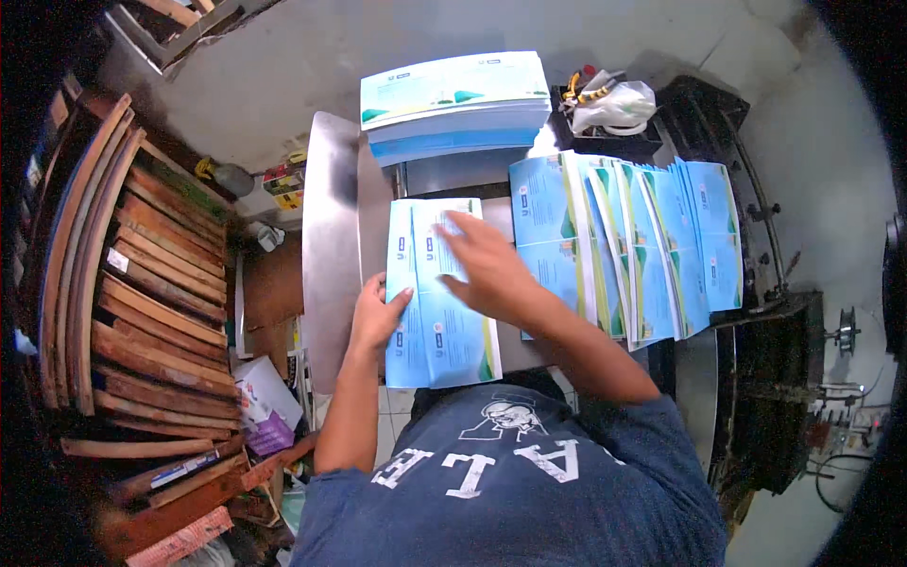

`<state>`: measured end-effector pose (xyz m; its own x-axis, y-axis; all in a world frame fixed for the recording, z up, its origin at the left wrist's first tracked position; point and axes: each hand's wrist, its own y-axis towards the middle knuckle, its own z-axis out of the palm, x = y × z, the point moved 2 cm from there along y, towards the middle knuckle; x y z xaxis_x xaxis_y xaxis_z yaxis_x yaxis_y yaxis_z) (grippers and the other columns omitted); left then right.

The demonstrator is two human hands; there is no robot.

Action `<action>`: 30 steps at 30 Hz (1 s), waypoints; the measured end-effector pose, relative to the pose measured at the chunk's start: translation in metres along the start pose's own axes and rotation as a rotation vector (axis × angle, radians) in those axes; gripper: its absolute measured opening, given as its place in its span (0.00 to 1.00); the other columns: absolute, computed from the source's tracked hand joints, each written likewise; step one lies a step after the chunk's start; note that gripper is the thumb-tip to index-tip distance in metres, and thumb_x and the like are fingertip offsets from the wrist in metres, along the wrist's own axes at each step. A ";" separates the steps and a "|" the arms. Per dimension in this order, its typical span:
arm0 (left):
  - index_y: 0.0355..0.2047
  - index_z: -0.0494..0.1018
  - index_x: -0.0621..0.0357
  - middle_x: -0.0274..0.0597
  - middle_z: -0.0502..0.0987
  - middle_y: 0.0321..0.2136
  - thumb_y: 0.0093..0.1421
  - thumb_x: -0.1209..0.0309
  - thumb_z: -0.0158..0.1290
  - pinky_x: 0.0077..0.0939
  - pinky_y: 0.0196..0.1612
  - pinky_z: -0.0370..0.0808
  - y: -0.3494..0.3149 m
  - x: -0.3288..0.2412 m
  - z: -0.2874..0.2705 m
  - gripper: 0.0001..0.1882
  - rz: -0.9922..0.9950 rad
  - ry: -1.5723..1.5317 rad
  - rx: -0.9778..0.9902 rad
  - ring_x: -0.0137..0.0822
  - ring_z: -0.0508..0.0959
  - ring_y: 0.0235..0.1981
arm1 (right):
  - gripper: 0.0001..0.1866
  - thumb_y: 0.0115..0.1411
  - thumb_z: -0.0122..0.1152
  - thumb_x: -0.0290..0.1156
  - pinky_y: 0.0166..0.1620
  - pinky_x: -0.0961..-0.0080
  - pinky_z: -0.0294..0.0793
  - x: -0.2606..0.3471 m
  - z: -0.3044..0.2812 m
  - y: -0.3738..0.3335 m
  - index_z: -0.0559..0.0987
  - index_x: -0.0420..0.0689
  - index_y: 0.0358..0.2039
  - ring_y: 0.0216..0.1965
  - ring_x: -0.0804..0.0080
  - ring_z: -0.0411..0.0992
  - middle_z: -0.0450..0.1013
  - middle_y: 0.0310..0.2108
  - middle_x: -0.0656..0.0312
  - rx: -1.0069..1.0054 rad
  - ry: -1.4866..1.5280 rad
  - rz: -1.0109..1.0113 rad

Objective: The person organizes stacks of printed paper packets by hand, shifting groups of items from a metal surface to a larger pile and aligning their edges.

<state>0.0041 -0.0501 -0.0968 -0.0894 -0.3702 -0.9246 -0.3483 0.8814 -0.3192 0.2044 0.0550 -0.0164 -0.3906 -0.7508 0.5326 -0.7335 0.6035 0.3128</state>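
Two overlapping blue printed sheets [453, 354], with white and green along one edge, lie in front of me on a metal table. My left hand [378, 317] grips their left edge, its thumb on top and the other fingers partly hidden along the side. Over the upper right part of the same sheets is my right hand [487, 265], fingers apart and holding nothing; whether it touches the paper is hard to tell. To the right, a fanned row of similar sheets [548, 203] overlaps in several bundles.
Behind the sheets rises a tall stack of the same prints [453, 132]. A dark box [614, 142] with a plastic bag and tools stands at the back right. Dark machinery [775, 397] flanks the right side. On the left are a wooden rack [170, 283] and a white-purple box [267, 406].
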 end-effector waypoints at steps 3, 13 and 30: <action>0.56 0.64 0.72 0.45 0.81 0.36 0.62 0.74 0.56 0.24 0.36 0.77 -0.004 -0.007 0.004 0.24 -0.073 -0.112 -0.023 0.29 0.81 0.33 | 0.46 0.51 0.72 0.39 0.68 0.57 0.53 -0.031 -0.046 -0.056 0.59 0.36 0.65 0.67 0.44 0.53 0.56 0.65 0.40 -0.017 -0.243 0.360; 0.50 0.73 0.68 0.39 0.80 0.38 0.70 0.69 0.47 0.20 0.41 0.74 -0.002 -0.023 0.009 0.15 0.037 -0.377 -0.041 0.24 0.77 0.36 | 0.42 0.56 0.69 0.39 0.60 0.55 0.63 -0.019 -0.064 -0.079 0.59 0.32 0.63 0.60 0.49 0.61 0.59 0.62 0.41 -0.233 -0.063 0.584; 0.55 0.68 0.65 0.41 0.75 0.48 0.72 0.64 0.44 0.32 0.52 0.73 -0.039 -0.074 -0.056 0.18 0.412 -0.541 -0.212 0.35 0.75 0.47 | 0.20 0.64 0.59 0.26 0.53 0.73 0.72 0.027 0.024 0.036 0.69 0.37 0.54 0.48 0.72 0.72 0.73 0.45 0.58 0.009 1.204 0.423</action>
<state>-0.0280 -0.0736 -0.0038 0.2040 0.2267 -0.9524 -0.5651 0.8217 0.0745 0.1543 0.0503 -0.0092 0.1519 0.2180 0.9641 -0.6815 0.7295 -0.0576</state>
